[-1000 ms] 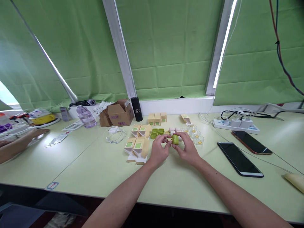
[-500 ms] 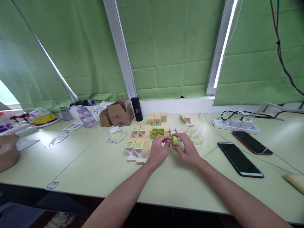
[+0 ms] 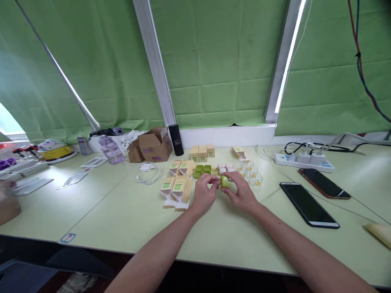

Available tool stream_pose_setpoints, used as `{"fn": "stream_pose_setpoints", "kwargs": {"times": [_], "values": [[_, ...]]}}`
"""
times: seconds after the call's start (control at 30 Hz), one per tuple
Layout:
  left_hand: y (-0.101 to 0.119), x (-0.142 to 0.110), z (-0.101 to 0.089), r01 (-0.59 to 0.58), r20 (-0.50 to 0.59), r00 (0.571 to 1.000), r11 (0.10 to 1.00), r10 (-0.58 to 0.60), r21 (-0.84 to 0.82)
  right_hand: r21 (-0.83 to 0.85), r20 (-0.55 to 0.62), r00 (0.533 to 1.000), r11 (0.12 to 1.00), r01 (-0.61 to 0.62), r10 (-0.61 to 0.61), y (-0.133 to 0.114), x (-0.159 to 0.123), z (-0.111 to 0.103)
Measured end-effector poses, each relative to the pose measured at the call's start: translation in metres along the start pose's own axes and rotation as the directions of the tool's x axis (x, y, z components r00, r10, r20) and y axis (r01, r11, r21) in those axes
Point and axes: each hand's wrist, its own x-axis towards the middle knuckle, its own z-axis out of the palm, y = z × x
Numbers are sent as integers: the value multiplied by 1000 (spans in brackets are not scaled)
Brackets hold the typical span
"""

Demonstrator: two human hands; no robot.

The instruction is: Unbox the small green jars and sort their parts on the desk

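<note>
My right hand (image 3: 242, 191) pinches a small, shiny green rounded case (image 3: 225, 181) between thumb and fingers, a little above the table. My left hand (image 3: 206, 190) meets the case's left side with its fingertips pressed together; what lies between them is too small to make out. Just behind my hands are several green square cups (image 3: 202, 171), small yellowish pieces (image 3: 215, 171), pale pink and white pieces (image 3: 225, 168), and clear containers with yellow centres (image 3: 255, 179). To the left of my left hand stand open beige cartons (image 3: 181, 188) with green labels.
Closed beige boxes (image 3: 203, 153) stand behind. Farther left are a cardboard box (image 3: 155, 147), a black cylinder (image 3: 176, 140), a coiled white cable (image 3: 149, 173) and a purple bottle (image 3: 110, 150). On the right lie two phones (image 3: 308, 204) and a power strip (image 3: 305, 161). Another person's hand (image 3: 8, 203) is far left.
My hands and the green case stay almost in place. At the far left, the other person's hand has shifted left and slightly down.
</note>
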Motion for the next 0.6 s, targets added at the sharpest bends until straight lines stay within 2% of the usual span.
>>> {"fn": "stream_pose_setpoints", "kwargs": {"times": [0.2, 0.43, 0.6], "values": [[-2, 1, 0, 4, -7, 1000, 1000, -4, -1, 35, -1, 999, 999, -42, 42, -2, 0, 0], [1, 1, 0, -7, -43, 999, 1000, 7, 4, 302, 18, 986, 940, -161, 163, -8, 2, 3], [-3, 1, 1, 16, -18, 1000, 1000, -16, 22, 351, -15, 984, 922, -162, 179, -9, 5, 2]]}}
